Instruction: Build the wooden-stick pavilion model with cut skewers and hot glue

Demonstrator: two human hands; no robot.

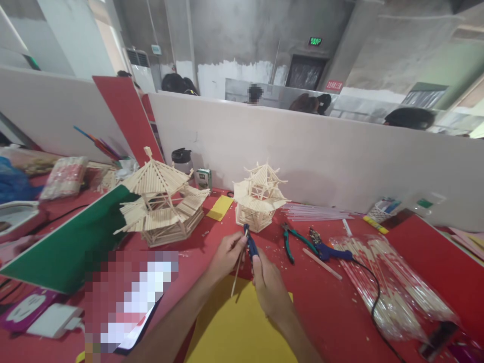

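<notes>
My left hand (229,257) is closed on a thin wooden stick (235,279), whose lower end points down over a yellow sheet (242,322). Close beside it, my right hand (269,282) grips a dark blue hand tool (250,243), a cutter or pliers by its look; its exact kind is unclear. The tool's tip meets the stick by my left fingertips. Just beyond both hands stands a small pavilion model (260,199) built of wooden sticks. A larger stick pavilion (161,201) stands to the left, with a tiered roof.
Green-handled pliers (298,239), a blue glue gun (333,251) with a cable and bagged sticks (381,282) lie at right. Clear glue sticks (317,212) lie behind. At left are a phone (139,322) and a green board (71,242). A white partition (321,151) closes the back.
</notes>
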